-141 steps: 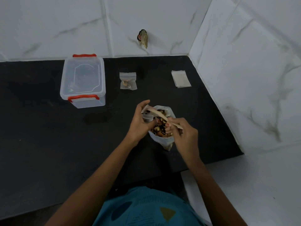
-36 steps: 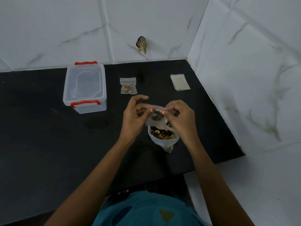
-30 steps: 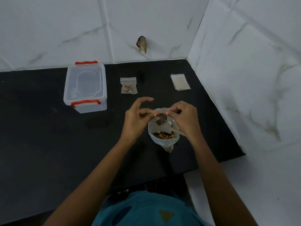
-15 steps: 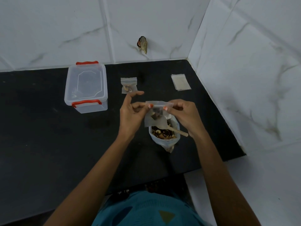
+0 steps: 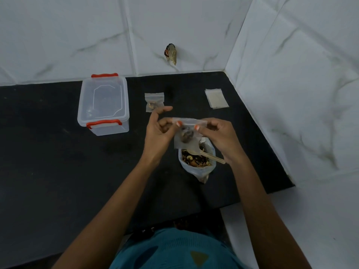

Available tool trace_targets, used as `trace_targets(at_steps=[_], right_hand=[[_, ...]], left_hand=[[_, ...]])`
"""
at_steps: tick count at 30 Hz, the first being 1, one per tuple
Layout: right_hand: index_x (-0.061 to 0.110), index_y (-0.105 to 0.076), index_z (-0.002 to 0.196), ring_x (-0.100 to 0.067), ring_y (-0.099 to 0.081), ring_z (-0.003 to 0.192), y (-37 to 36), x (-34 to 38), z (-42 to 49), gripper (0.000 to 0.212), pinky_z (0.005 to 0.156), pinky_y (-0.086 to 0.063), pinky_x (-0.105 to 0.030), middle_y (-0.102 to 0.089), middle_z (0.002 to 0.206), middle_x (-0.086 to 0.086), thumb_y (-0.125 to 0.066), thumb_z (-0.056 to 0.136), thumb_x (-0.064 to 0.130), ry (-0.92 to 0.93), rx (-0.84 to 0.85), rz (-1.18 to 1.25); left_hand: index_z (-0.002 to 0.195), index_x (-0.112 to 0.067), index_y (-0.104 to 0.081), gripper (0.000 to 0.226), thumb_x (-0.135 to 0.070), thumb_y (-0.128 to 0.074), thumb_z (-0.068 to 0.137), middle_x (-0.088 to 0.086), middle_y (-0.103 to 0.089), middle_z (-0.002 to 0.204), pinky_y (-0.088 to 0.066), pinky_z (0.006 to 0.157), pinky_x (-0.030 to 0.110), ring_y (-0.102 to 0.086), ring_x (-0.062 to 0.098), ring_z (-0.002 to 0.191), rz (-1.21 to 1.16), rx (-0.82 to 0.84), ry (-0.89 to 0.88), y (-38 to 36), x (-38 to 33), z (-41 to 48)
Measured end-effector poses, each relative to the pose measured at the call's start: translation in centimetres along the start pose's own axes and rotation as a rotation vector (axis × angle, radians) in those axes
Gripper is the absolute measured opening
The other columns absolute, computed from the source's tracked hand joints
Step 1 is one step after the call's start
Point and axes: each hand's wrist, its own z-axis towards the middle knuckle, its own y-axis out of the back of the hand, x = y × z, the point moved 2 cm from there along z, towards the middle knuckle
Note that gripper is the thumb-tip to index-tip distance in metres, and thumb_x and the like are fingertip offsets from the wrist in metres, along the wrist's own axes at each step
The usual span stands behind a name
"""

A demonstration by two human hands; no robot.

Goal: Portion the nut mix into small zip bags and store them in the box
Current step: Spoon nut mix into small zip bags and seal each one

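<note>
Both hands hold a small clear zip bag (image 5: 186,135) with a few nuts in it, raised above the counter. My left hand (image 5: 158,131) pinches the left end of its top strip, and my right hand (image 5: 217,133) pinches the right end. Directly below stands the big open bag of nut mix (image 5: 198,162), with a wooden spoon (image 5: 211,157) leaning in it. A filled small zip bag (image 5: 154,102) lies farther back on the black counter (image 5: 58,162). The clear box (image 5: 104,105) with red clips stands at the back left, its lid on.
A flat stack of empty zip bags (image 5: 217,98) lies at the back right, close to the white tiled side wall (image 5: 301,94). The counter's right edge runs just right of the nut bag. A small brown object (image 5: 171,53) sticks to the back wall.
The spoon has gone from my right hand into the big nut bag. Both hands have lifted the small bag and now pinch its top strip, thumbs farther apart than half a second ago.
</note>
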Motion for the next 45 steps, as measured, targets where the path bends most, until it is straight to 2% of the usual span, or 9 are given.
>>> trace_targets(at_steps=[6,16,20,22,25,31,36,41,45], right_hand=[[0.021,-0.065,0.087,-0.016,-0.063,0.094,-0.4,0.1,0.1,0.012,0.087,-0.052,-0.032,-0.066,0.093,0.000,-0.064,0.083,0.009,0.054,0.018,0.009],[0.021,-0.065,0.081,0.000,-0.062,0.078,-1.4,-0.2,0.6,0.011,0.071,-0.051,-0.014,-0.066,0.082,0.005,-0.066,0.082,0.010,0.107,-0.095,0.004],[0.014,-0.064,0.085,0.007,-0.058,0.071,-1.8,0.0,0.8,0.005,0.065,-0.046,-0.008,-0.062,0.080,0.005,-0.062,0.085,0.009,0.161,-0.112,-0.024],[0.012,-0.064,0.086,0.005,-0.058,0.072,-1.8,0.1,0.8,0.004,0.066,-0.046,-0.008,-0.061,0.080,0.005,-0.061,0.086,0.008,0.180,-0.121,-0.027],[0.013,-0.064,0.086,-0.003,-0.059,0.077,-1.8,0.2,0.9,0.005,0.068,-0.048,-0.010,-0.062,0.082,0.004,-0.062,0.085,0.009,0.185,-0.130,-0.043],[0.014,-0.066,0.087,-0.003,-0.062,0.077,-1.9,0.4,0.8,0.008,0.071,-0.051,-0.014,-0.066,0.083,0.002,-0.067,0.080,0.009,0.161,-0.138,0.014],[0.016,-0.066,0.090,-0.005,-0.065,0.080,-1.6,0.3,0.6,0.011,0.072,-0.054,-0.017,-0.068,0.085,0.002,-0.067,0.081,0.011,0.086,-0.166,0.087],[0.014,-0.065,0.089,-0.006,-0.063,0.079,-1.8,0.3,0.9,0.008,0.072,-0.052,-0.016,-0.065,0.082,0.003,-0.065,0.082,0.010,0.075,-0.187,0.066],[0.012,-0.066,0.093,-0.008,-0.063,0.082,-1.5,0.3,0.9,0.010,0.076,-0.053,-0.021,-0.066,0.085,0.001,-0.064,0.083,0.010,0.072,-0.190,0.053]], left_hand=[[0.110,-0.026,-0.047,0.044,0.001,-0.064,0.080,0.002,-0.061,0.091,-0.054,0.084,0.031,-0.064,0.015,0.090,0.109,0.091,0.017,-0.2,-0.4,0.7],[0.103,-0.027,-0.039,0.043,0.001,-0.062,0.081,0.000,-0.066,0.083,-0.053,0.074,0.018,-0.067,0.004,0.079,0.085,0.095,0.042,-0.2,-0.8,0.9],[0.099,-0.022,-0.056,0.027,-0.002,-0.061,0.081,0.002,-0.064,0.101,-0.052,0.075,0.016,-0.065,0.004,0.091,0.075,0.142,0.051,0.2,-0.7,1.0],[0.096,-0.023,-0.059,0.025,-0.004,-0.061,0.081,0.010,-0.060,0.114,-0.053,0.079,0.019,-0.062,0.012,0.101,0.092,0.167,0.048,0.4,-0.7,1.1],[0.094,-0.027,-0.061,0.024,-0.006,-0.061,0.081,0.007,-0.055,0.123,-0.053,0.085,0.024,-0.059,0.015,0.108,0.123,0.190,0.047,0.7,-0.7,1.3],[0.094,-0.017,-0.064,0.011,-0.012,-0.062,0.084,0.006,-0.067,0.098,-0.054,0.079,0.022,-0.066,0.011,0.092,0.176,0.110,0.020,0.8,-0.3,1.5],[0.088,-0.021,-0.064,0.009,-0.013,-0.062,0.083,0.001,-0.067,0.093,-0.053,0.077,0.019,-0.066,0.008,0.089,0.149,0.074,0.023,1.0,-0.3,1.5],[0.092,-0.019,-0.064,0.013,-0.014,-0.061,0.080,-0.006,-0.069,0.091,-0.052,0.080,0.019,-0.065,0.005,0.091,0.093,0.160,0.040,1.2,-0.3,1.5],[0.094,-0.017,-0.063,0.018,-0.004,-0.058,0.084,-0.009,-0.069,0.090,-0.052,0.077,0.018,-0.065,0.002,0.092,0.055,0.121,0.030,1.8,-0.2,1.5]])
